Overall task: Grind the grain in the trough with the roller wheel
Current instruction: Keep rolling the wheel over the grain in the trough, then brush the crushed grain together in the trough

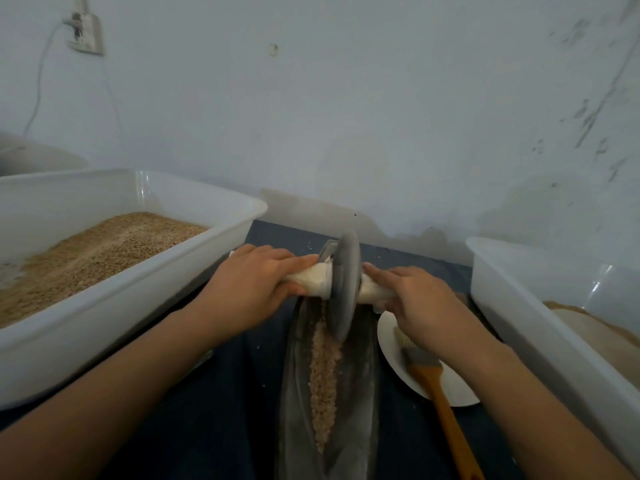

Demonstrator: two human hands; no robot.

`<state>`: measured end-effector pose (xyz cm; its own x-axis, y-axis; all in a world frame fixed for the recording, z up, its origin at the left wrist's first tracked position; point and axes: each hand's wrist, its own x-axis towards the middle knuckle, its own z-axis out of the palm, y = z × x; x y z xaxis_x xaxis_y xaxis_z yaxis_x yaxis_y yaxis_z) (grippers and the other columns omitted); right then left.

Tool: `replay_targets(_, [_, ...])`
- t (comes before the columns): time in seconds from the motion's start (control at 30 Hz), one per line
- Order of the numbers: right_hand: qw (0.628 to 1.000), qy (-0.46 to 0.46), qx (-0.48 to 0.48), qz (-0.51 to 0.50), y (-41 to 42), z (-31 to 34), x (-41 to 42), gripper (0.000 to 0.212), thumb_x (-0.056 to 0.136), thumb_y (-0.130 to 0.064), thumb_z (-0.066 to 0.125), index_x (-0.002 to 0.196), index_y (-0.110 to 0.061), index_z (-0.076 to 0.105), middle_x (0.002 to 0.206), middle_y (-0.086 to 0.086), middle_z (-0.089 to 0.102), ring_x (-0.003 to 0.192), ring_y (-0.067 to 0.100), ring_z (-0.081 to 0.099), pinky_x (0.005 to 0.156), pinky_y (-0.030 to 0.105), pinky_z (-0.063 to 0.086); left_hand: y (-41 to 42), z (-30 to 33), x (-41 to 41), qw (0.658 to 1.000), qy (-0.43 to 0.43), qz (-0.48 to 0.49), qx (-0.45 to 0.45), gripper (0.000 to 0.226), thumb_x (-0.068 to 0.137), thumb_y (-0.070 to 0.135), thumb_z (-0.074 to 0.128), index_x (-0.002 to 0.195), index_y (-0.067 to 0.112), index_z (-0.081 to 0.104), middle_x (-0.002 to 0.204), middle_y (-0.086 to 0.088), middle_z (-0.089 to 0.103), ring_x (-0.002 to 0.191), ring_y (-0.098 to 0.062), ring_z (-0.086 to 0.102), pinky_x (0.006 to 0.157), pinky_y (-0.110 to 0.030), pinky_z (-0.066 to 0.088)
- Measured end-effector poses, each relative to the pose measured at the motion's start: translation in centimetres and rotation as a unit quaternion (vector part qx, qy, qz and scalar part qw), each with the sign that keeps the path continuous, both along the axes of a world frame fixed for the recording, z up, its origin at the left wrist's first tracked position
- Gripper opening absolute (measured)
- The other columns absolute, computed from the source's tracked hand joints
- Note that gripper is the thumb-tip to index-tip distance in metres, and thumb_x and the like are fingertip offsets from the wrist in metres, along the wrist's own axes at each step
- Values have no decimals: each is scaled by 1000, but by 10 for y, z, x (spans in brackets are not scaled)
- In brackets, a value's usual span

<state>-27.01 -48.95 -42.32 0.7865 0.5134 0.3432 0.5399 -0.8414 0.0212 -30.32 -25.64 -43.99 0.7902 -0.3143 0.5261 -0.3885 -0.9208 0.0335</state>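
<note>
The left hand (254, 284) and right hand (417, 299) each curl around a white handle either side of the grey roller wheel (343, 285), which stands upright at the centre of the frame. It sits in the far end of the dark trough (294, 393), whose groove holds a line of grain (323, 368) running toward the bottom. A brush (433, 375) lies on a white plate (391, 348) at lower right, and a grain-filled tub (145, 289) stands at left.

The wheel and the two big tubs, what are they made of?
The roller wheel looks like cast metal or stone: dull dark grey, no shine. Its handles look wrapped in white cloth. The left tub and the right tub look like plastic: milky, a bit see-through, glossy rims.
</note>
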Motion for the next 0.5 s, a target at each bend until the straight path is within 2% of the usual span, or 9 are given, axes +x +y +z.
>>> replay_targets(0.07, [998, 23, 43, 33, -7, 5, -5, 61, 91, -34, 55, 143, -41, 24, 140, -14, 42, 126, 7, 34, 96, 22, 28, 3, -4, -1, 1000, -3, -18, -23, 51, 95, 38, 46, 143, 35, 30, 123, 11, 57, 108, -13, 51, 87, -26, 30])
replay_targets(0.13, [995, 18, 83, 60, -16, 19, -15, 56, 90, -37, 54, 140, -44, 28, 137, -22, 38, 126, -2, 30, 102, 20, 23, 6, -9, -4, 999, 1, -25, -38, 53, 94, 39, 46, 144, 35, 28, 122, 11, 57, 108, -12, 51, 88, -26, 32])
replay_targets(0.23, [993, -26, 92, 72, -34, 45, -34, 40, 91, -28, 53, 128, -41, 48, 111, -27, 48, 99, -9, 46, 88, 15, 34, 8, -14, -4, 998, -10, -31, -48, 54, 94, 39, 46, 144, 33, 28, 122, 11, 57, 108, -12, 51, 88, -26, 33])
replay_targets(0.3, [997, -12, 37, 64, -47, 54, -47, 31, 90, -22, 54, 115, -39, 58, 95, -31, 49, 84, -9, 51, 75, 12, 38, 7, -14, -4, 998, -25, -37, -52, 54, 93, 38, 49, 143, 31, 32, 119, 8, 60, 106, -14, 53, 86, -27, 33])
replay_targets(0.33, [998, 17, -15, 51, -54, 50, -55, 30, 91, -22, 53, 113, -42, 57, 95, -31, 49, 84, -9, 51, 75, 11, 39, 6, -15, -4, 997, -30, -40, -52, 54, 92, 37, 50, 143, 30, 34, 118, 7, 61, 104, -15, 54, 84, -28, 33])
replay_targets(0.4, [989, 84, -123, 14, -65, 32, -66, 40, 93, -20, 49, 118, -51, 45, 112, -33, 43, 95, -9, 48, 83, 10, 39, 7, -17, -4, 997, -36, -43, -56, 53, 92, 36, 52, 142, 29, 36, 116, 6, 62, 103, -17, 55, 82, -28, 32])
replay_targets(0.47, [975, 154, -158, 13, -67, 11, -74, 49, 95, -21, 47, 123, -58, 32, 127, -32, 32, 106, -6, 46, 92, 12, 41, 7, -18, -4, 997, -41, -43, -58, 53, 92, 36, 52, 142, 29, 36, 116, 6, 62, 104, -17, 55, 82, -28, 31])
replay_targets(0.5, [970, 169, -172, 32, -66, 2, -76, 44, 97, -28, 44, 120, -61, 28, 130, -29, 30, 109, -3, 45, 93, 13, 40, 7, -18, -4, 996, -43, -43, -58, 53, 92, 36, 51, 142, 29, 36, 116, 7, 62, 104, -17, 54, 82, -27, 31])
